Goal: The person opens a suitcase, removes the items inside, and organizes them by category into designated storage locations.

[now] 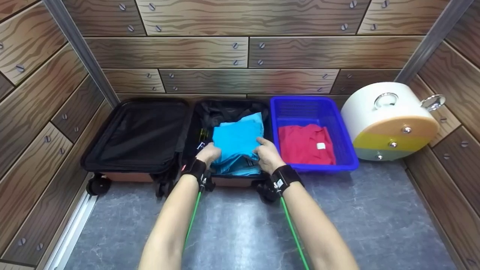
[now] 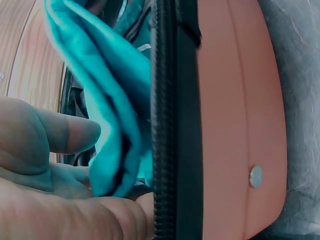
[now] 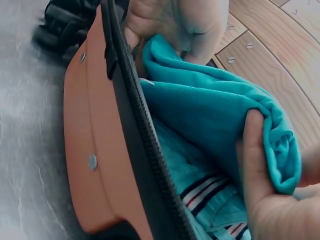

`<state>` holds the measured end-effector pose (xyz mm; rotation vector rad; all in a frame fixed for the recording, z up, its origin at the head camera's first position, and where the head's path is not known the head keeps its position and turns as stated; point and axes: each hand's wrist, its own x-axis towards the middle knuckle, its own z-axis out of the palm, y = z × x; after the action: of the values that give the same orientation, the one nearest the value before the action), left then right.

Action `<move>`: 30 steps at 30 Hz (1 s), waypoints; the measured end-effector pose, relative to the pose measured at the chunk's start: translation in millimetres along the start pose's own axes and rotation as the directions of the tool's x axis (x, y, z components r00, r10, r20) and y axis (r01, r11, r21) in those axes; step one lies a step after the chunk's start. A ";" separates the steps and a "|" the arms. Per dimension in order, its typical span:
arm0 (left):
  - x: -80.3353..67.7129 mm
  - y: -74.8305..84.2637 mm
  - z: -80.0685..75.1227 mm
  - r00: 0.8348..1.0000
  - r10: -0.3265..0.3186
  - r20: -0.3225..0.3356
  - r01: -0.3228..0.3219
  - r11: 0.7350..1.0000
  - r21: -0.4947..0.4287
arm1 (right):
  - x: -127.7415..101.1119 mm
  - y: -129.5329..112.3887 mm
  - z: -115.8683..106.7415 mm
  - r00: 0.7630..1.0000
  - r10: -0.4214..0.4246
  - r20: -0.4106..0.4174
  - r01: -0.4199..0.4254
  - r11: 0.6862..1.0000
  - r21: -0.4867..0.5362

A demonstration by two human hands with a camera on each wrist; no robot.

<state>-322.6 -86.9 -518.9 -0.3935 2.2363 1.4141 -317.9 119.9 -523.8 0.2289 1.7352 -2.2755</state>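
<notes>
A folded bright-blue garment (image 1: pixel 238 137) lies over the right half of an open suitcase (image 1: pixel 229 182), its near edge lifted. My left hand (image 1: pixel 210 153) pinches the near left corner, thumb and fingers around the folded layers in the left wrist view. At the near right corner, my right hand (image 1: pixel 268 154) grips the rolled edge, with fingers under it and the thumb on the other side. Beneath the raised edge shows a teal garment (image 3: pixel 200 170) with dark, white and red striped trim, lying inside the suitcase. The blue garment's fold stands just inside the zippered rim (image 3: pixel 142 120).
The suitcase's other half, covered by a black lining panel (image 1: pixel 146 135), lies to the left. On the right sits a blue plastic basket (image 1: pixel 348 155) holding a folded red garment (image 1: pixel 303 144). Beyond it stands a white rounded drawer unit (image 1: pixel 378 103) against wood-patterned walls (image 1: pixel 210 52).
</notes>
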 end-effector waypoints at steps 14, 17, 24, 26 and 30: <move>-3.1 -5.5 -5.1 0.999 -0.003 -0.034 -0.006 0.962 -0.273 | -1.9 -0.9 1.7 0.999 0.020 0.038 -0.024 0.994 0.108; -3.5 -4.6 -9.9 0.999 -0.028 -0.035 0.020 0.978 -0.209 | -1.8 -0.7 -0.1 0.999 0.030 0.024 -0.032 0.995 0.093; -6.2 -4.6 -8.2 1.000 0.017 0.019 -0.019 0.993 0.118 | -2.9 -0.6 1.0 1.000 0.022 0.021 -0.023 0.997 0.077; -5.3 -4.8 -6.1 1.000 -0.001 0.011 0.001 1.000 0.023 | -3.8 -1.4 1.7 1.000 0.015 0.023 -0.017 0.997 0.072; -1.3 -6.2 -3.9 0.999 -0.009 -0.037 0.005 0.996 -0.093 | -5.6 -0.9 1.5 1.000 0.013 0.012 -0.013 1.000 0.017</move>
<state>-319.5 -93.1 -521.6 -0.4617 2.2017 1.5231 -312.8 119.3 -520.9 0.2287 1.7046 -2.2785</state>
